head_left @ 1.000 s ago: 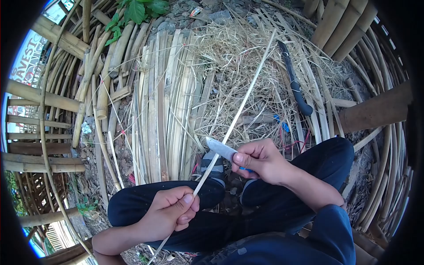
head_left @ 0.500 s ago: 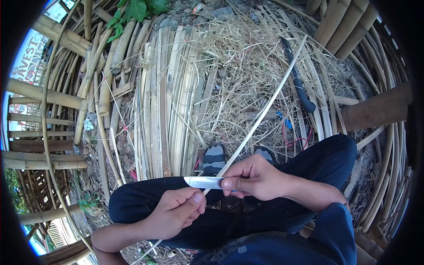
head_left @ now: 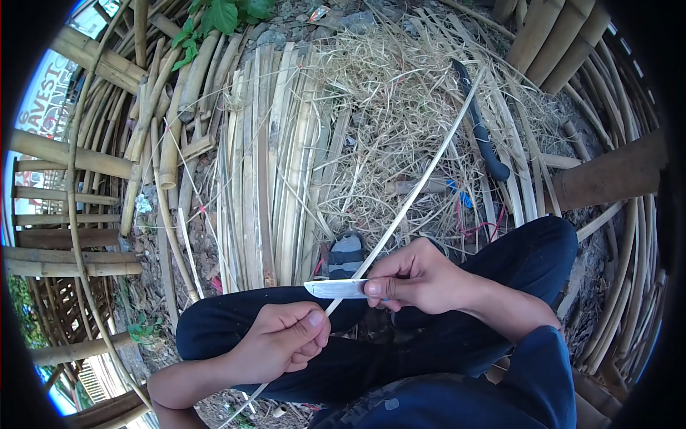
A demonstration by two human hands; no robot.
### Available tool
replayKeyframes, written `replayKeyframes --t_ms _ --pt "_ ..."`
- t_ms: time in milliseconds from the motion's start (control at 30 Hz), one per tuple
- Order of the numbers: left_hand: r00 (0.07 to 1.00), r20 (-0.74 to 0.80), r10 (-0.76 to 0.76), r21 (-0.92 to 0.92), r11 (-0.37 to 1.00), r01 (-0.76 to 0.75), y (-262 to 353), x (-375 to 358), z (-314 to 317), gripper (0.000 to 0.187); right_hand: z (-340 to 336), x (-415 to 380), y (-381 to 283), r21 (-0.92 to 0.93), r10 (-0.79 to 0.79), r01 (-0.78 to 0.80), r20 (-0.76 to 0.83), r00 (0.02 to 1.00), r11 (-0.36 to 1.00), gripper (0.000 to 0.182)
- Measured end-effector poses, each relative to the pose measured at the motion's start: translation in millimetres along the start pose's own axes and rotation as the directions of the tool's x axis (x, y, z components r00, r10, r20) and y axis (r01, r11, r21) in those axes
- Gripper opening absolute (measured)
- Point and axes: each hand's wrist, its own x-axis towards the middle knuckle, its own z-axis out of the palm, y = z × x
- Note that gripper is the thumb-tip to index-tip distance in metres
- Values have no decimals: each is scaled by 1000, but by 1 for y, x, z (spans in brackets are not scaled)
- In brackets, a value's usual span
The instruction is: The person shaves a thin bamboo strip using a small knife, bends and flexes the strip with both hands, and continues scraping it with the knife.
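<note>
A littered dirt floor (head_left: pixel 207 257) is seen in daylight, bounded on the left by a bamboo fence (head_left: pixel 78 151) through whose gaps a lettered sign (head_left: pixel 53 96) is glimpsed. Curved bamboo poles (head_left: pixel 614 300) are ranged along the right, and green leaves (head_left: pixel 225 16) are pictured at the far edge, above grey rubble (head_left: pixel 275 36).

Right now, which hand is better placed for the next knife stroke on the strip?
Probably the right hand: it holds the knife, blade across the pale strip, while the left hand grips the strip lower down.
</note>
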Motion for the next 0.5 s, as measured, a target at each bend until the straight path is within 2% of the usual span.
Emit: replayKeyframes --t_ms 67,133,167,233,267,367,433,500 --pt "1000 3 -10 -26 1000 10 0 0 0 33 -1 0 0 -2 -1 1 -8 1000 1000 25" --pt "1000 -2 -13 -49 999 13 -1 -2 -2 33 -5 -1 -2 -9 49 -50 -104 993 999 25" --pt "1000 -6 -15 -72 997 14 -2 -3 -4 33 -17 1 -1 105 72 -54 -176 982 993 25" --pt "1000 -10 -28 -61 998 27 -7 -5 -8 34 -41 1 -3 175 94 -36 -334 938 984 27" --pt "999 -12 -39 -56 998 38 -9 -4 -8 34 -46 1 -1 189 105 -39 -351 931 981 28" --pt "999 -20 -44 -51 998 43 -5 -1 -6 34 -37 2 1 171 75 -24 -295 952 985 30" --pt "999 -16 -31 -50 998 30 -4 1 -5 33 -22 3 4 151 21 3 -154 988 989 31" --pt "1000 -11 -15 -43 999 15 -4 3 -4 33 -16 3 9 285 -20 63 -153 988 956 26"
